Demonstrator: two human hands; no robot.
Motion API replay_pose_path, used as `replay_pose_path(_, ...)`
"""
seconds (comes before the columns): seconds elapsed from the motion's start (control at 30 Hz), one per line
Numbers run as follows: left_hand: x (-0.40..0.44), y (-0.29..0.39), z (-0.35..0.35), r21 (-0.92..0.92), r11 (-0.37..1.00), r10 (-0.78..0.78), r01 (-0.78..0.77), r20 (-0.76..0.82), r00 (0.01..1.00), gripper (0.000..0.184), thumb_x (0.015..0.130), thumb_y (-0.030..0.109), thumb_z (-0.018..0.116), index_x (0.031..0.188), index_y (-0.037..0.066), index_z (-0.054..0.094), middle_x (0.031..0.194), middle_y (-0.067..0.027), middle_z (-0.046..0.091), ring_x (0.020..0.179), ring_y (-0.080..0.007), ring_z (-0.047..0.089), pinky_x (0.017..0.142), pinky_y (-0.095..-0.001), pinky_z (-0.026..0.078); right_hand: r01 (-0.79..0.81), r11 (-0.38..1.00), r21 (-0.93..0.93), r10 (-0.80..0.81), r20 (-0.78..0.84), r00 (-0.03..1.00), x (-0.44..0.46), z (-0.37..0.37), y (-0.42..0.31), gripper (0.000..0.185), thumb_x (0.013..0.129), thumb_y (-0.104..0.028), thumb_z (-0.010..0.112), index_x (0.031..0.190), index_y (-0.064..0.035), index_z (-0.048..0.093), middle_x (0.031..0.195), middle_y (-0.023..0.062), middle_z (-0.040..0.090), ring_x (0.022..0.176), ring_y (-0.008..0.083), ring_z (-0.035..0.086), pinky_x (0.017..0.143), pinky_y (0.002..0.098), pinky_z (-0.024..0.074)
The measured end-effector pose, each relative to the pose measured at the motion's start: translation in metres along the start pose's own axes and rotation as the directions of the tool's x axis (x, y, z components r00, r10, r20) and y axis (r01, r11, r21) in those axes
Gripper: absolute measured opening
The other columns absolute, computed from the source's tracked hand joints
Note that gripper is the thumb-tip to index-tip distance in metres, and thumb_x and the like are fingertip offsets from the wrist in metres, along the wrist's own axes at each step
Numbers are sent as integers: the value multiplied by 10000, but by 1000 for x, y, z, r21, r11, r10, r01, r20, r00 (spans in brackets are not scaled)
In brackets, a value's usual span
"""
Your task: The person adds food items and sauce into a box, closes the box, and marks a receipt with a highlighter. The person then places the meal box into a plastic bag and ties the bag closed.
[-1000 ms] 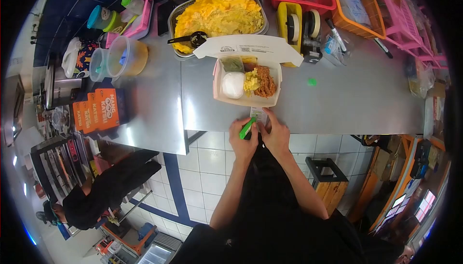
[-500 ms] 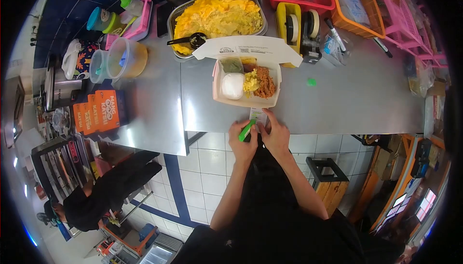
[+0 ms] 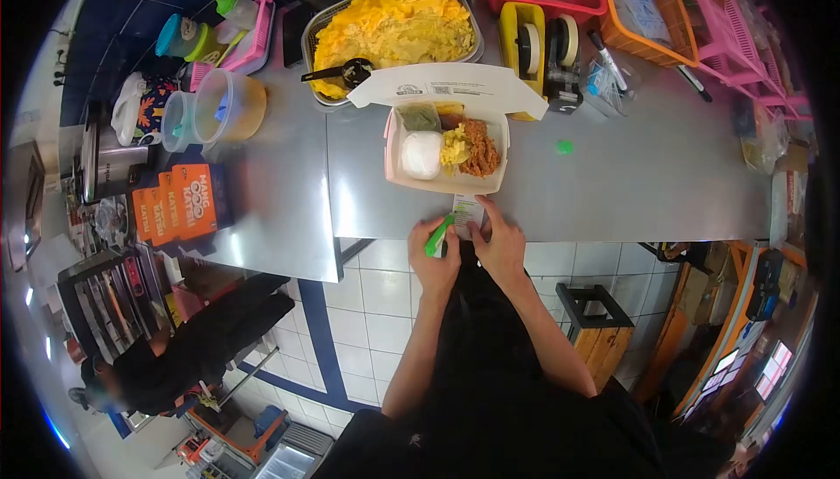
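My left hand (image 3: 434, 262) is closed round a green highlighter (image 3: 440, 236), its tip over a small printed paper slip (image 3: 468, 209) with green marks on it. My right hand (image 3: 500, 250) has its thumb and forefinger on the slip's right side and lower end, holding it at the table's front edge. Just beyond lies an open cardboard meal box (image 3: 392, 173), lid folded back. Inside are a white mound of rice (image 3: 422, 156), yellow scrambled egg (image 3: 454, 148), reddish-brown shredded food (image 3: 479, 151) and a green-filled packet (image 3: 420, 118).
Behind the box stands a metal tray (image 3: 477, 48) of yellow food with a black scoop (image 3: 354, 73). A yellow tape dispenser (image 3: 510, 28), red basket (image 3: 604, 2) and orange basket (image 3: 687, 50) are at back right. Plastic tubs (image 3: 229, 120) and orange cartons (image 3: 192, 203) stand left.
My left hand has shifted slightly left and the highlighter has tilted, so more of the slip shows. My right hand has stayed nearly still.
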State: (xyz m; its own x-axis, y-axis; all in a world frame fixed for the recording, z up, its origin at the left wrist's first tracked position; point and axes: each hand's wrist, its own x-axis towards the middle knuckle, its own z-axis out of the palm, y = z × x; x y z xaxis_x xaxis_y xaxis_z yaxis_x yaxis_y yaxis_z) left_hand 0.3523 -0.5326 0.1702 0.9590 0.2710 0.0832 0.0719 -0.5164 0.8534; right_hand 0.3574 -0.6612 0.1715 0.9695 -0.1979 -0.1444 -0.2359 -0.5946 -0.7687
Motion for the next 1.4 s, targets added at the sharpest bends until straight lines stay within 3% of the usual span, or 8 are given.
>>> replay_pose_path(0.17, -3, 4, 0, 16, 997, 79, -79, -11, 997, 217, 833, 90, 752, 1031, 65, 666, 992, -116, 696, 991, -375, 629, 1016, -488, 465, -23, 1000, -4, 23, 53, 998, 0, -3, -1, 570, 826, -122, 747, 1356, -189, 549, 625, 81, 636, 575, 314, 659, 568, 439, 524)
replay_pose_path(0.47, -6, 8, 0, 73, 987, 141, -145, 65, 988, 228, 827, 72, 751, 1032, 66, 649, 994, -114, 700, 988, -370, 630, 1020, -506, 465, 0, 1000, 14, -1, 44, 999, -3, -2, 2, 588, 832, -119, 746, 1379, -204, 547, 597, 52, 629, 533, 276, 648, 553, 409, 522)
replay_pose_path(0.67, -3, -1, -4, 0, 1000, 29, -29, -4, 1000, 218, 832, 69, 750, 1026, 41, 656, 990, -137, 697, 971, -369, 640, 1004, -486, 477, -5, 1000, 22, 3, 60, 998, -2, -3, 0, 609, 815, -107, 731, 1385, -175, 529, 636, 80, 637, 588, 315, 661, 601, 438, 536)
replay_pose_path(0.8, -3, 0, -6, 2, 1000, 31, -31, -1, 1000, 220, 833, 71, 750, 1030, 37, 658, 992, -147, 694, 966, -367, 643, 999, -484, 482, -9, 1000, 8, 9, 57, 998, -2, -2, 1, 606, 819, -109, 729, 1386, -176, 528, 638, 80, 639, 585, 317, 660, 604, 436, 537)
replay_pose_path(0.87, -5, 3, -6, 16, 998, 68, -68, 18, 998, 213, 832, 73, 750, 1021, 39, 657, 979, -138, 692, 964, -366, 642, 1006, -485, 479, 18, 1000, 13, -19, 24, 1000, -2, -2, 1, 590, 829, -96, 731, 1383, -192, 554, 600, 61, 617, 521, 274, 636, 553, 407, 523)
replay_pose_path(1.17, -13, 10, 1, 52, 988, 143, -148, 90, 986, 210, 822, 92, 760, 1007, 85, 661, 941, -105, 692, 953, -344, 629, 1021, -531, 461, 77, 997, 4, -77, 14, 997, -5, -2, 5, 617, 861, -78, 672, 1442, -210, 515, 622, 80, 605, 538, 298, 620, 560, 428, 506)
replay_pose_path(1.4, -12, 11, 1, 67, 984, 161, -167, 91, 983, 201, 813, 100, 770, 987, 94, 670, 949, -93, 691, 963, -334, 614, 1008, -503, 462, 72, 997, 11, -72, 22, 997, -4, -5, 2, 616, 863, -77, 665, 1443, -216, 511, 632, 92, 605, 546, 314, 617, 561, 438, 500)
